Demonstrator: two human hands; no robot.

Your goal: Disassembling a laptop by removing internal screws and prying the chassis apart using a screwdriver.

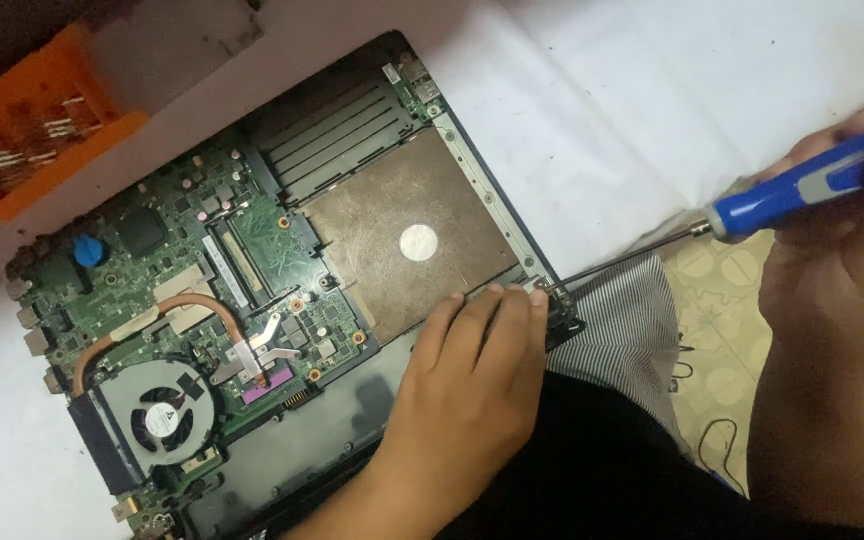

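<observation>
An opened laptop base (282, 270) lies on a white cloth, its green circuit board, copper heat pipe (167, 310) and round fan (160, 415) exposed. A flat brown drive (407, 235) with a white round sticker fills its right part. My left hand (472, 385) rests flat on the laptop's near right corner, fingertips beside the drive's edge. My right hand (842, 230) grips a blue-handled screwdriver (797, 187); its thin metal shaft reaches left and down to the hinge corner (552, 292) of the laptop.
An orange plastic tray (32, 125) with small parts stands at the far left. A striped grey cloth (632, 335) and patterned floor (722, 300) lie to the right of the laptop. White cloth (602, 110) covers the back area.
</observation>
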